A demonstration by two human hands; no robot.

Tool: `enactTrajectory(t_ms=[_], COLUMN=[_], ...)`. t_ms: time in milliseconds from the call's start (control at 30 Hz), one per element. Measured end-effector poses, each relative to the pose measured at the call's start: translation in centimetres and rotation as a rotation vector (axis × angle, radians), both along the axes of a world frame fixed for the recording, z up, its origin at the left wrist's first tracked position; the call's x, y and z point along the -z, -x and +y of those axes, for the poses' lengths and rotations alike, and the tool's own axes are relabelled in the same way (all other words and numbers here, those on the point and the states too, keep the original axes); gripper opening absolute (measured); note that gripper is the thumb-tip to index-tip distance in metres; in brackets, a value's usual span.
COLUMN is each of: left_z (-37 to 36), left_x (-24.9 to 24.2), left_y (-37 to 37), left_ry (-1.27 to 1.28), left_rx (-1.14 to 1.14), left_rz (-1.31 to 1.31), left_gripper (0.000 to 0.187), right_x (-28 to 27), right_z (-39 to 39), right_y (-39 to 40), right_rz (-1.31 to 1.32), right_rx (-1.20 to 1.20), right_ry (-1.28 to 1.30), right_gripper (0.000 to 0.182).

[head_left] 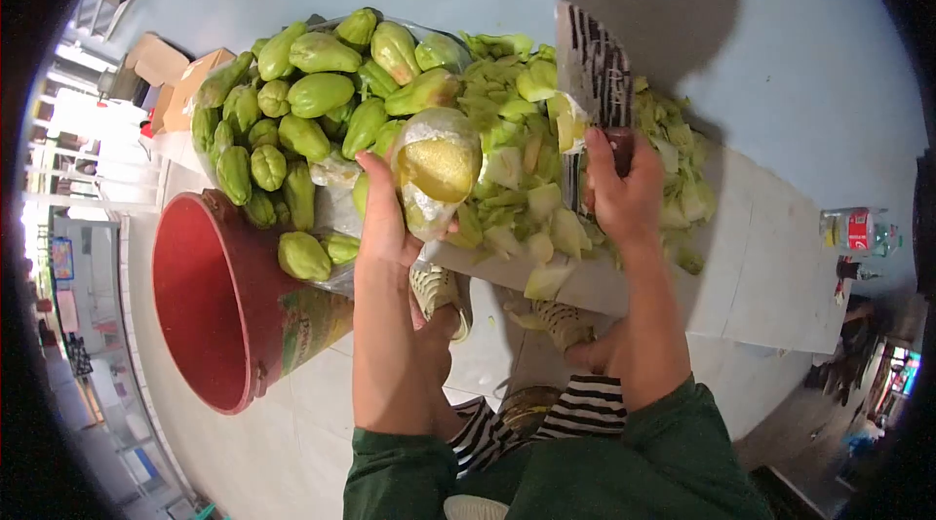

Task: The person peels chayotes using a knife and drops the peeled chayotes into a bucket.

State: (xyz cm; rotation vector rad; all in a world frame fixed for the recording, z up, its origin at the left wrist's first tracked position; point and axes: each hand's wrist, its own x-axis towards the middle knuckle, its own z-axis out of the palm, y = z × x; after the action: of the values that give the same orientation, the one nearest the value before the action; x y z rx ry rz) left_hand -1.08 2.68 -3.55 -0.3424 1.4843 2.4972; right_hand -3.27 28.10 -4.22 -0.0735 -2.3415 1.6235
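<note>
My left hand [390, 213] is closed around a pale, partly peeled chayote [439, 164] with a yellowish cut face turned up. In my right hand [624, 184] is the dark handle of a wide-bladed knife [593, 62], its blade pointing away from me. A piece of peel clings to the blade near the handle. Behind and between my hands lies a heap of green peelings [517, 169]. Whole green chayotes [322, 96] are piled on plastic to the left of it. Knife and chayote are apart.
A red bucket [200, 301] lies tipped at the left, its mouth facing left. Cardboard boxes [195, 86] are at the back left. A plastic bottle with a red label [858, 231] lies at the right. My shoes are below the peelings.
</note>
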Motion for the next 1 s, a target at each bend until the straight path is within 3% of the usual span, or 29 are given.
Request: enactTrajectory(t_ms=[67,267,367,433,667,767,833,1000], left_z=[-0.5,0.3,0.7,1.6,2.6,2.6,2.8,4.7], left_x=[0.2,-0.4,0.0,-1.7,-1.9,-2.2,-2.2,-2.5], left_y=[-0.3,-0.4,-0.6,-1.0,-0.9,-1.1,-1.1,-0.8], left_ry=[-0.072,-0.096,-0.041,-0.018,-0.026,0.032,0.1,0.196], left_rx=[0.052,-0.014,-0.081,-0.11,-0.086,0.009,0.163,0.147], left_rz=[0.014,-0.019,-0.005,-0.062,0.05,0.064,0.22,0.245], left_gripper=[0.088,0.071,0.068,0.083,0.08,0.081,0.08,0.071], right_x=[-1.4,-2.0,-1.1,-1.3,-1.4,-1.5,-1.4,-1.2], right_z=[-0.6,-1.8,-2.1,-2.6,-2.9,-3.0,-3.0,-2.5], right_y=[-0.3,-1.2,-1.2,-1.4,-1.9,-1.9,-1.9,-1.8], right_rz=[-0.12,-0.093,-0.086,-0.096,-0.042,-0.053,-0.052,-0.008], right_rx=[-0.047,-0.152,-0.117,-0.094,-0.088,-0.074,-0.058,-0.166], right_ry=[0.191,0.256,0.168,0.172,0.066,-0.006,-0.072,-0.261], right_gripper=[0.023,0.017,0.016,0.015,0.014,0.016,0.017,0.018])
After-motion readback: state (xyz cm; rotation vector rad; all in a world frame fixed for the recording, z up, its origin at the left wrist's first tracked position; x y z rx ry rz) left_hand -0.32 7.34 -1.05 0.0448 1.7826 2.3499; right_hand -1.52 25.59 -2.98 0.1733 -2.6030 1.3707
